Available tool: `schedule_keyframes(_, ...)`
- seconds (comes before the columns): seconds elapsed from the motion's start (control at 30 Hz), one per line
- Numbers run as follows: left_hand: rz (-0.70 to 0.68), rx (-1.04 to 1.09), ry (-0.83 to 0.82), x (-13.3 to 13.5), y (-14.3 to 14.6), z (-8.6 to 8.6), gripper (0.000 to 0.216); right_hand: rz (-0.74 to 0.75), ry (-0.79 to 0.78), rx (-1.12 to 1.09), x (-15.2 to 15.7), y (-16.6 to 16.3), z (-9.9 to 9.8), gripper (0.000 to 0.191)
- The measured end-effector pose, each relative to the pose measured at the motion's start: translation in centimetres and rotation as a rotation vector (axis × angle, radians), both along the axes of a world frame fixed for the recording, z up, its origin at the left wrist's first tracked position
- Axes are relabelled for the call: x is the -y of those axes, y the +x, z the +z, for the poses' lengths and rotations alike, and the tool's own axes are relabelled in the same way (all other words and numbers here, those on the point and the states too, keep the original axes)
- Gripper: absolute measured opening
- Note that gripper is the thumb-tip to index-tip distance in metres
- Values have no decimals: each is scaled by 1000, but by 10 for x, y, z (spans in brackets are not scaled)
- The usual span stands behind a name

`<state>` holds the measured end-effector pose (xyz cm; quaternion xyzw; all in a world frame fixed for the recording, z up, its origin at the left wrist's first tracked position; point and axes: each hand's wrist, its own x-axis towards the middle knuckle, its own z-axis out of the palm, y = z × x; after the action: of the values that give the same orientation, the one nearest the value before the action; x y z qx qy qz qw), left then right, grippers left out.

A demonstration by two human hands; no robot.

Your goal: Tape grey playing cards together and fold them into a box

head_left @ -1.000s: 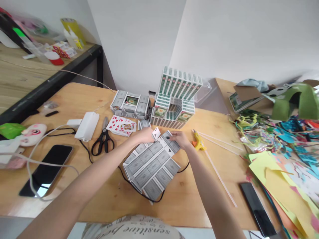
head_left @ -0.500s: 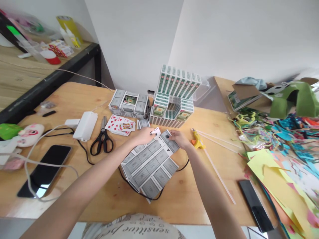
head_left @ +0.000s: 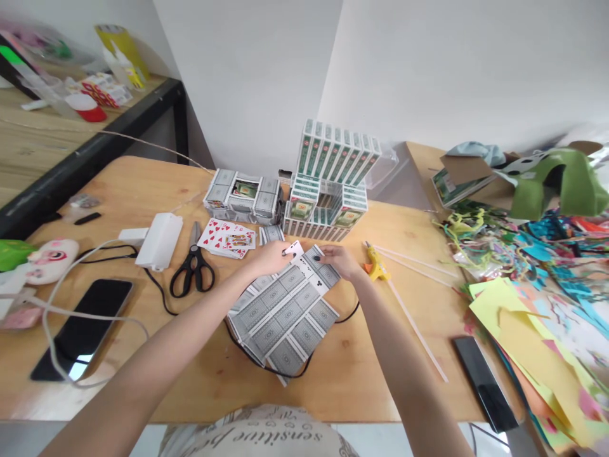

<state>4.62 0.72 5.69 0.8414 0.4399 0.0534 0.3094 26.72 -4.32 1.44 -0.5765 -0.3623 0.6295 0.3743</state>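
A sheet of overlapping grey-backed playing cards (head_left: 280, 311) lies tilted on the table before me. My left hand (head_left: 273, 257) is closed at its upper left edge, pinching a white-faced playing card (head_left: 294, 249). At the upper right corner, my right hand (head_left: 337, 259) pinches a grey-backed playing card (head_left: 324, 265). Between the hands a club card (head_left: 311, 278) shows its face. Behind them stand a structure of green card boxes (head_left: 328, 184) and a card-covered block (head_left: 245, 197). Loose face-up cards (head_left: 226, 238) lie left of my left hand.
Black scissors (head_left: 193, 270), a white adapter box (head_left: 159, 241) and a phone (head_left: 83, 327) with white cable lie to the left. A yellow glue gun (head_left: 377, 263) with glue sticks is at right, beside a black device (head_left: 484, 381) and coloured paper (head_left: 528, 355). A black cord loops around the card sheet.
The view has shifted slightly, so everything sits a little further left. Both hands keep nearly the same grip and position on the cards.
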Motion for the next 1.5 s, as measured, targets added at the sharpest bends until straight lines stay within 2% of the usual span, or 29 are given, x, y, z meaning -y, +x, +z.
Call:
schedule_keyframes(0.27, -2, 18, 19, 0, -1, -3, 26, -1, 4, 14, 0, 0, 0, 28)
schedule_keyframes(0.7, 61, 41, -7, 0, -1, 4, 21, 10, 104, 39, 4, -5, 9, 26)
schedule_keyframes(1.03, 82, 118, -14, -8, 1, -13, 23, -29, 110, 108, 2, -3, 12, 30)
schedule_keyframes(1.13, 135, 157, -12, -12, -5, -10, 23, 13, 49, 125, 9, 6, 20, 35)
schedule_keyframes(1.23, 240, 192, -15, -15, -14, 0, 24, 76, -49, 26, 23, 10, 25, 38)
schedule_keyframes(1.43, 398, 300, -31, -11, -29, 16, 21, -173, 27, -89, 42, -7, 27, 24)
schedule_keyframes(1.5, 420, 339, -27, -8, -32, 19, 21, -199, 10, -123, 45, -14, 32, 22)
